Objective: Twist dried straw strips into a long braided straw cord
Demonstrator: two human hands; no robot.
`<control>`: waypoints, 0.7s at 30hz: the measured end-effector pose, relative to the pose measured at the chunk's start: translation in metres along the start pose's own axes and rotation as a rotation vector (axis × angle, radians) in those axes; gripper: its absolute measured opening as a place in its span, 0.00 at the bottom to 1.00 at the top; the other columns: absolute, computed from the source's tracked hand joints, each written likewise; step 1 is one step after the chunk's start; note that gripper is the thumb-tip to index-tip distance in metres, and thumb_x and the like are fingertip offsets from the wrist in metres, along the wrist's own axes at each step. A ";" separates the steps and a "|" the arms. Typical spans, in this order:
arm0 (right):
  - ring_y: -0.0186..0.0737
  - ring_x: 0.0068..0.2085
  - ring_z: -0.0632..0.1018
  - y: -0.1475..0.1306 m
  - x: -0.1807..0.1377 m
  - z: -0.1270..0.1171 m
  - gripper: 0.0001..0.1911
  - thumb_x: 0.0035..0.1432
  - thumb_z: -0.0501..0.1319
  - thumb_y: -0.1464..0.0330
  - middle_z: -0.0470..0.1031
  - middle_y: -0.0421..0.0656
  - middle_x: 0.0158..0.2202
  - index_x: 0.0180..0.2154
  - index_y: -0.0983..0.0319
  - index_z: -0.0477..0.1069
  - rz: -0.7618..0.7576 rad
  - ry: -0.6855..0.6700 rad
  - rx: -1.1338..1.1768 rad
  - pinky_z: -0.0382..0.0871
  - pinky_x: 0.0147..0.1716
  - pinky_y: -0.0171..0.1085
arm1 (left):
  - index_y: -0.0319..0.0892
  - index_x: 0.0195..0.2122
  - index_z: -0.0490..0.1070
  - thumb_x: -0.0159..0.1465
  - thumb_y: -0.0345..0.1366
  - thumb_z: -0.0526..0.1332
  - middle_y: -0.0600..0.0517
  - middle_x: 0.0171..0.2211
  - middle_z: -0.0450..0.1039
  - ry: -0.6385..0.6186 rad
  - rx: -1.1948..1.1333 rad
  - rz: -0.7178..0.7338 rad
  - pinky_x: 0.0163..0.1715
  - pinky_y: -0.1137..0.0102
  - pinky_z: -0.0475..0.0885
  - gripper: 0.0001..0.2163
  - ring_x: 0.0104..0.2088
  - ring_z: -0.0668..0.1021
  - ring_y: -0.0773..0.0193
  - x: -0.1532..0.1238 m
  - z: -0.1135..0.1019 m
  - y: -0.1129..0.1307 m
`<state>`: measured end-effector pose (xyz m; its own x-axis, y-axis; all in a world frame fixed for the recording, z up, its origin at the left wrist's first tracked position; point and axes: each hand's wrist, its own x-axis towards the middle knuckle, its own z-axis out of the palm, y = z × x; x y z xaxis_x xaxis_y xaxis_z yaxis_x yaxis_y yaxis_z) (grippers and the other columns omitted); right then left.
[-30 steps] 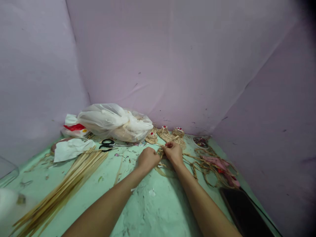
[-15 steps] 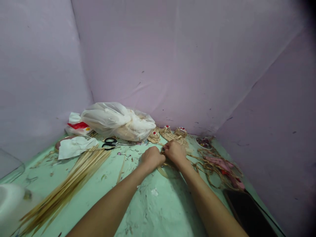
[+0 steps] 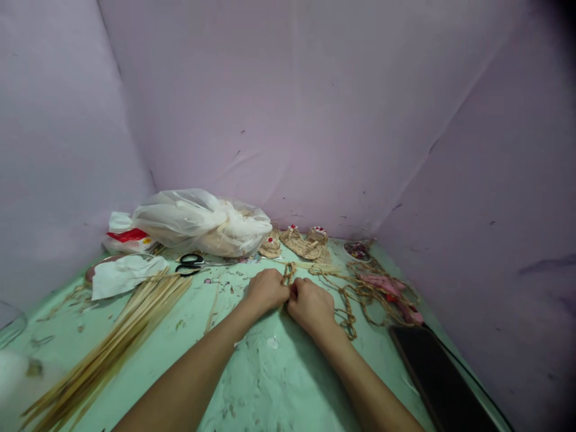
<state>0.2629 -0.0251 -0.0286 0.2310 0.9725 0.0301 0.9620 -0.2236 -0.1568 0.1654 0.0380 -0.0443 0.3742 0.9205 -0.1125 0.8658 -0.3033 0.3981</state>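
I have my left hand and right hand curled nearly closed, fingertips together, pinching a braided cord that shows just beyond them; tangled rope lies rightward, beaded woven pieces farther back.

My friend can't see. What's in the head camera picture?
A person's left hand and right hand meet, holding a twisted cord above a green surface. Small woven pieces with red beads and a tied plastic bag lie behind; scissors and long straw strips are left, a cord tangle right.
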 end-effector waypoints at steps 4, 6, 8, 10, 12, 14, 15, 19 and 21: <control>0.41 0.34 0.74 0.003 -0.010 -0.001 0.12 0.54 0.50 0.64 0.71 0.47 0.35 0.37 0.63 0.66 -0.018 0.012 0.027 0.57 0.28 0.35 | 0.40 0.24 0.72 0.49 0.34 0.53 0.45 0.26 0.73 0.003 -0.005 0.024 0.25 0.72 0.61 0.09 0.28 0.74 0.61 0.000 -0.001 -0.001; 0.43 0.35 0.74 0.006 -0.019 -0.002 0.16 0.54 0.51 0.59 0.70 0.48 0.37 0.40 0.63 0.65 -0.003 0.039 0.027 0.57 0.28 0.36 | 0.40 0.23 0.72 0.49 0.34 0.53 0.46 0.25 0.73 -0.004 -0.008 0.029 0.25 0.72 0.61 0.08 0.28 0.74 0.61 0.001 -0.002 -0.001; 0.43 0.35 0.73 0.009 -0.029 -0.006 0.18 0.54 0.51 0.57 0.69 0.49 0.37 0.40 0.63 0.65 0.000 0.051 0.005 0.57 0.28 0.36 | 0.40 0.23 0.72 0.49 0.34 0.53 0.46 0.25 0.73 -0.015 -0.007 0.026 0.25 0.72 0.60 0.09 0.28 0.74 0.61 0.002 -0.002 -0.001; 0.42 0.35 0.73 0.014 -0.037 -0.010 0.15 0.57 0.49 0.60 0.70 0.48 0.36 0.37 0.62 0.67 -0.010 0.040 -0.036 0.56 0.28 0.35 | 0.40 0.24 0.72 0.49 0.34 0.53 0.46 0.26 0.73 -0.018 -0.008 0.016 0.25 0.73 0.60 0.09 0.29 0.74 0.62 0.003 -0.003 0.000; 0.41 0.33 0.74 0.019 -0.042 -0.014 0.13 0.59 0.47 0.66 0.72 0.48 0.34 0.34 0.62 0.68 0.002 0.017 -0.077 0.55 0.27 0.35 | 0.40 0.24 0.73 0.49 0.34 0.53 0.46 0.27 0.74 -0.023 -0.008 0.000 0.25 0.73 0.60 0.09 0.28 0.73 0.62 0.003 -0.004 0.001; 0.40 0.30 0.74 0.024 -0.047 -0.015 0.14 0.59 0.46 0.68 0.74 0.49 0.30 0.34 0.63 0.69 0.035 -0.015 -0.092 0.53 0.25 0.35 | 0.40 0.24 0.73 0.49 0.34 0.53 0.46 0.27 0.74 -0.023 -0.007 -0.008 0.24 0.73 0.59 0.10 0.28 0.73 0.63 0.002 -0.005 0.001; 0.40 0.29 0.75 0.026 -0.051 -0.014 0.14 0.59 0.46 0.68 0.74 0.49 0.29 0.33 0.63 0.69 0.050 -0.032 -0.089 0.53 0.24 0.35 | 0.40 0.24 0.73 0.48 0.34 0.52 0.46 0.27 0.74 -0.023 -0.003 -0.008 0.24 0.73 0.59 0.10 0.27 0.73 0.63 0.002 -0.005 0.002; 0.41 0.28 0.75 0.028 -0.072 -0.008 0.14 0.57 0.47 0.68 0.76 0.48 0.26 0.31 0.61 0.70 0.016 -0.102 -0.054 0.50 0.23 0.35 | 0.40 0.24 0.73 0.48 0.33 0.51 0.46 0.27 0.74 -0.011 0.019 0.016 0.23 0.73 0.58 0.10 0.26 0.72 0.63 0.001 -0.006 0.002; 0.41 0.27 0.75 0.027 -0.087 -0.004 0.13 0.57 0.47 0.69 0.76 0.46 0.25 0.30 0.59 0.70 -0.011 -0.123 -0.047 0.49 0.22 0.35 | 0.40 0.23 0.72 0.48 0.33 0.51 0.46 0.27 0.74 -0.013 0.025 0.030 0.23 0.73 0.57 0.10 0.26 0.72 0.64 0.002 -0.005 0.002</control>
<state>0.2698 -0.1159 -0.0313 0.2038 0.9749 -0.0899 0.9707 -0.2132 -0.1108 0.1660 0.0401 -0.0387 0.4042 0.9078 -0.1124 0.8619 -0.3368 0.3791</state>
